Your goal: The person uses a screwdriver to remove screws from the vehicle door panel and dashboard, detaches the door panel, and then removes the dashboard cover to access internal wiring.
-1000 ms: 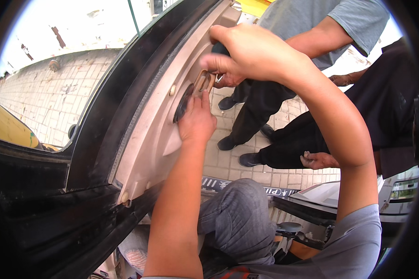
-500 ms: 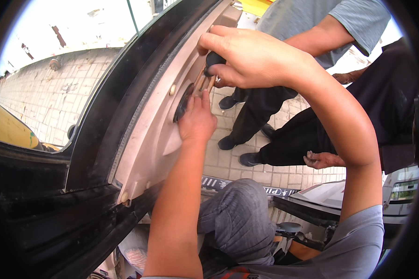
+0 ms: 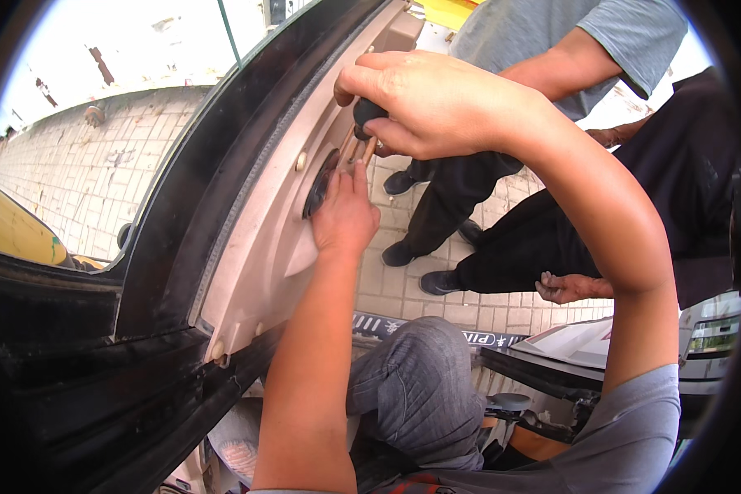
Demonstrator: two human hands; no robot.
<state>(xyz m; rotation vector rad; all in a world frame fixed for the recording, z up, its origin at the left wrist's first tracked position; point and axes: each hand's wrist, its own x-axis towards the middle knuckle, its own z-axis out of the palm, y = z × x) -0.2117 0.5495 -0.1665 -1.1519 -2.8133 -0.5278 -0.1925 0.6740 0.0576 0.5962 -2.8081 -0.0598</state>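
Observation:
A beige vehicle door panel (image 3: 251,267) runs diagonally beside me. My left hand (image 3: 344,212) lies against it with fingers stretched out, touching a tan slotted piece (image 3: 369,145) and the edge of a dark round part (image 3: 314,193). Above it, my right hand (image 3: 407,103) is closed on a black bulbous handle (image 3: 366,113) over the tan piece; whatever extends from that handle is too hidden to make out. A co-worker's forearm (image 3: 560,70) reaches in behind my right hand, its hand mostly hidden.
A black window frame (image 3: 173,222) lies left of the panel. Two people in dark trousers stand on paving (image 3: 420,296) at right, one with a hand (image 3: 564,286) hanging low. My bent knee (image 3: 420,379) is below. A yellow body panel (image 3: 12,222) shows beyond the window.
My right hand has shifted left and slightly down along the panel, bringing the black handle over the tan piece. My left hand stays almost in place.

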